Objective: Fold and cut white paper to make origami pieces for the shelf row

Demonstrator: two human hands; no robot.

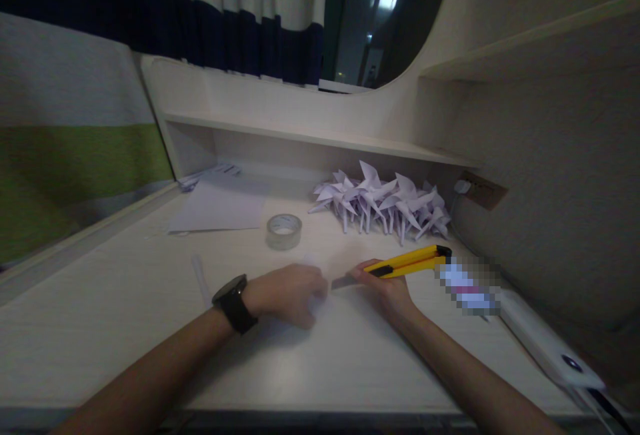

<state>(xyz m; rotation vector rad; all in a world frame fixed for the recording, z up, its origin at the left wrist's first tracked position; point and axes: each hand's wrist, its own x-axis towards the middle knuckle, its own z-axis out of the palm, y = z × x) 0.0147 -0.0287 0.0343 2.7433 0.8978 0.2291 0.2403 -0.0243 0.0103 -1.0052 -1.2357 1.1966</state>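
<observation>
My right hand (pixel 387 288) grips a yellow utility knife (pixel 407 261) with its blade out, the tip pointing left towards my left hand. My left hand (pixel 290 293), with a black watch (pixel 233 303) on the wrist, rests fingers-down on the white desk (pixel 150 328), pressing on a pale piece of paper or tape (pixel 320 305) that is hard to make out. The blade tip lies right beside my left fingertips.
A roll of clear tape (pixel 283 231) stands behind my hands. A heap of folded paper pinwheels (pixel 385 205) lies at the back under a shelf. White sheets (pixel 220 208) lie at back left. A white power strip (pixel 545 345) runs along the right edge.
</observation>
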